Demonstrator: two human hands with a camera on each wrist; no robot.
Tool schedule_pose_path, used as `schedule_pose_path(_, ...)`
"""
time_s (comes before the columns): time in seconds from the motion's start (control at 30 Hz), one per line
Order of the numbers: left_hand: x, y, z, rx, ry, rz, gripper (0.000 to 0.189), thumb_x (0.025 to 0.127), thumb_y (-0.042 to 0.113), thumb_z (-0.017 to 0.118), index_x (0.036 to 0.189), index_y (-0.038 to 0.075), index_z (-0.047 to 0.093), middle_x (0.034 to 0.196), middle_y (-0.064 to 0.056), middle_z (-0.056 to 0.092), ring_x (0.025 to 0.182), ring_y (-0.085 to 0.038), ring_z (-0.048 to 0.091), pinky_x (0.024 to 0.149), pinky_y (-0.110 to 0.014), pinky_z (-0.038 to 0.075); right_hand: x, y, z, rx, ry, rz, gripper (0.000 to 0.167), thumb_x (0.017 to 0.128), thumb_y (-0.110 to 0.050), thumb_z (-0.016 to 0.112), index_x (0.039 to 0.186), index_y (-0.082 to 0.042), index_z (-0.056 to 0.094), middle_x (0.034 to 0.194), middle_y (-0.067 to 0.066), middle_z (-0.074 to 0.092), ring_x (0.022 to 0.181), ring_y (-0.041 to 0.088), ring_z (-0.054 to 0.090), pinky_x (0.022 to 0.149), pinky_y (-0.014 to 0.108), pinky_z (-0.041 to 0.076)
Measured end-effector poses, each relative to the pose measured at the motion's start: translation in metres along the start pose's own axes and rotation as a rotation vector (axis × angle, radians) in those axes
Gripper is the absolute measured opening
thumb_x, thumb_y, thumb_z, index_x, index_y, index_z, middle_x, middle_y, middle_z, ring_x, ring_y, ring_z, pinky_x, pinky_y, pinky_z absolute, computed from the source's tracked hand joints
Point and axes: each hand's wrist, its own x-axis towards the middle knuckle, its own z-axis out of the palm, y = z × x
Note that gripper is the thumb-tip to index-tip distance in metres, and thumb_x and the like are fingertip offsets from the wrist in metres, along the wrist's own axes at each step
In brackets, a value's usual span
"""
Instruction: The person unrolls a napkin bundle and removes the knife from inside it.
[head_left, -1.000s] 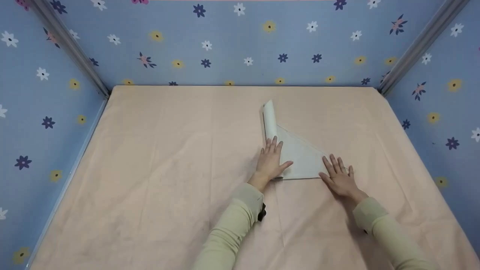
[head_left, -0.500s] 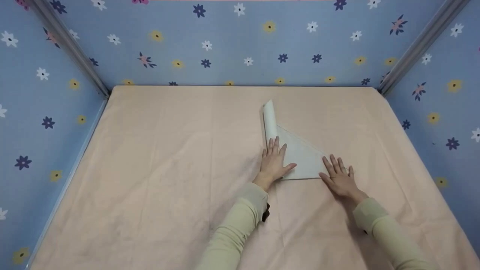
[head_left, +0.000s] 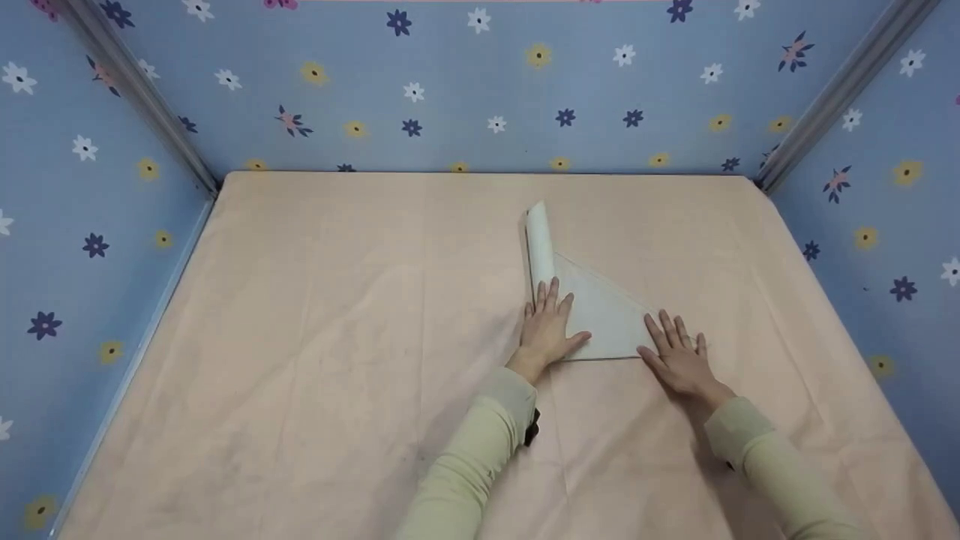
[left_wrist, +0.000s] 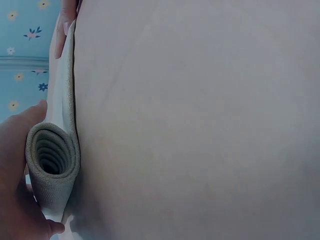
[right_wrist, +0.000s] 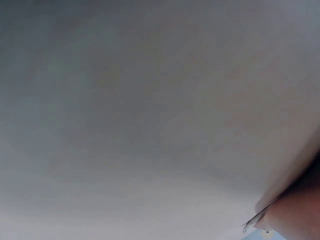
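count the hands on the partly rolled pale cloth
2: the left hand rests on the near part of the cloth's roll, and the right hand lies at the narrow right end of its flat part.

Left fingers (head_left: 553,295) and right fingers (head_left: 668,328) lie spread (nearly straight).

A creased peach cover (head_left: 300,337) carries a partly rolled pale cloth (head_left: 604,319).

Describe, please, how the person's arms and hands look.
Both arms have long, pale yellow-green sleeves with broad cuffs. A small black object shows at the left cuff; what it is, I cannot tell. The left hand and right hand wear no gloves.
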Motion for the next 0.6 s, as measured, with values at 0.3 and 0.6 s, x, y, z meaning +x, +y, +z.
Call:
schedule_pose_path(0.3,-0.002,-0.005,0.003,-0.004,-0.015,-0.014,0.077,0.082,0.059,0.045,0.141,0.014,0.025,0.148,-0.007,-0.006,0.133,-0.026,-0.007,0.106,-0.042,0.014,-0.001,-0.001,-0.001,-0.001,0.007,-0.002,0.064,0.094,-0.046,0.028,0.143,-0.010,0.008,0.147,0.017,-0.004,0.131,0.037,-0.008,0.097,0.060,-0.011)
schedule_pose_path(0.6,-0.002,-0.011,0.003,-0.001,-0.006,-0.010,0.077,0.083,0.057,0.046,0.141,0.013,0.023,0.148,-0.008,-0.005,0.134,-0.026,-0.004,0.106,-0.040,0.015,0.000,0.000,0.000,-0.007,0.004,0.004,0.065,0.094,-0.046,0.028,0.143,-0.011,0.007,0.147,0.017,-0.004,0.131,0.037,-0.008,0.096,0.060,-0.011)
